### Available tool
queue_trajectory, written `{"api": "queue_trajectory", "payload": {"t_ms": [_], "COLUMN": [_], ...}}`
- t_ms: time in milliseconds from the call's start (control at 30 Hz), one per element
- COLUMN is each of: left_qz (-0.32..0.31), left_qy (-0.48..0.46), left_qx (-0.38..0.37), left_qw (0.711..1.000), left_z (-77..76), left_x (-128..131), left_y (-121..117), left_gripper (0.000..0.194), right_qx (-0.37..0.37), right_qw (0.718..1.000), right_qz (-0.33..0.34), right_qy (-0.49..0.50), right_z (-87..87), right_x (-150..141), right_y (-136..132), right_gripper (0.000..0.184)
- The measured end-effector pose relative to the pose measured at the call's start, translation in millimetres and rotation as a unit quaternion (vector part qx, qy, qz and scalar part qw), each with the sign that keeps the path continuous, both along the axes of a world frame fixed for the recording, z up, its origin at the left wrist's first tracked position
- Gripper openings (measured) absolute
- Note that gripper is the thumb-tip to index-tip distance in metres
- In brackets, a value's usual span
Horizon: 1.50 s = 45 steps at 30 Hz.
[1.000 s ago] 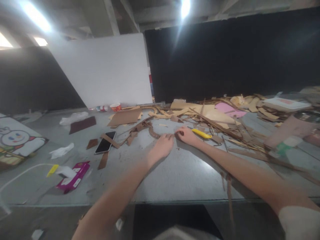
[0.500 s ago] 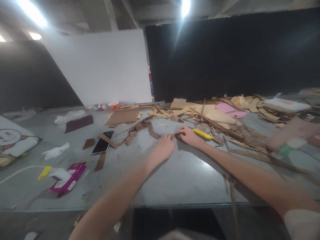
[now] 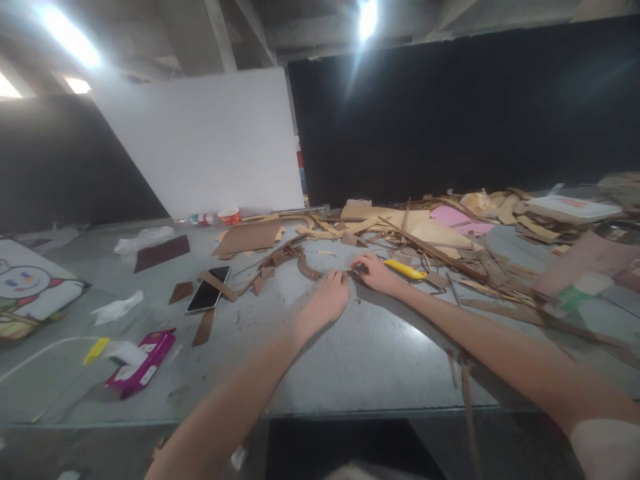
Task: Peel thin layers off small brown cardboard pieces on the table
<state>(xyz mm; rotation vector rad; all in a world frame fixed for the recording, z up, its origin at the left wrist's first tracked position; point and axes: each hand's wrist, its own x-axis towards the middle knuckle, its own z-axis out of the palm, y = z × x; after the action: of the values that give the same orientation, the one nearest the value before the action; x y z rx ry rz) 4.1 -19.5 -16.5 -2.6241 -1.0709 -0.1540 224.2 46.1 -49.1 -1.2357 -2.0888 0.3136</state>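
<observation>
My left hand rests on the grey table with its fingers curled down onto the near end of a curved brown cardboard strip. My right hand sits just to the right, fingertips almost touching the left ones, closed in a pinch. A yellow utility knife sticks out from under this hand toward the right, and its dark tip shows between the fingers. Both forearms reach in from the bottom of the view.
A heap of cardboard offcuts covers the table's far right. A phone lies left of centre under a brown strip. A magenta box, crumpled tissue and a cartoon picture lie at the left. A white board leans behind.
Both hands stay in almost the same spot on the strip. Only the camera has shifted a little.
</observation>
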Motion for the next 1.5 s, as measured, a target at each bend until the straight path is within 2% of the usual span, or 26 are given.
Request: {"api": "queue_trajectory", "payload": {"t_ms": [100,367,567,767,900,1067,1500], "left_qz": [-0.001,-0.002,0.000,-0.002,-0.004,-0.001,0.004], "left_qy": [-0.004,-0.001,-0.002,0.001,-0.011,-0.017,0.008], "left_qx": [0.002,-0.002,0.010,0.011,0.008,-0.011,-0.013], "left_qw": [1.000,1.000,1.000,1.000,1.000,1.000,1.000], "left_z": [-0.2,-2.2,-4.2,-3.4,-2.9,-2.2,4.1], "left_x": [-0.6,-1.5,-1.7,-1.8,-2.2,-1.8,-0.3], "left_y": [-0.5,0.2,0.6,0.2,-0.3,-0.8,-4.0], "left_gripper": [0.038,0.033,0.037,0.037,0.038,0.036,0.030], "right_qx": [0.001,-0.003,-0.014,-0.035,-0.020,-0.004,-0.042], "right_qw": [1.000,1.000,1.000,0.999,1.000,0.999,0.999], "right_qz": [-0.011,0.011,0.005,0.020,-0.003,-0.040,-0.009], "right_qy": [-0.005,0.000,0.007,0.001,0.005,0.027,0.019], "right_z": [-1.4,-1.5,-2.2,1.9,0.2,-5.3,0.0], "right_x": [0.1,1.7,1.4,-1.0,-2.8,-1.6,0.2], "right_y": [1.3,-0.3,0.4,-1.6,-1.5,3.4,4.5], "right_gripper": [0.034,0.039,0.040,0.032,0.022,0.026,0.024]}}
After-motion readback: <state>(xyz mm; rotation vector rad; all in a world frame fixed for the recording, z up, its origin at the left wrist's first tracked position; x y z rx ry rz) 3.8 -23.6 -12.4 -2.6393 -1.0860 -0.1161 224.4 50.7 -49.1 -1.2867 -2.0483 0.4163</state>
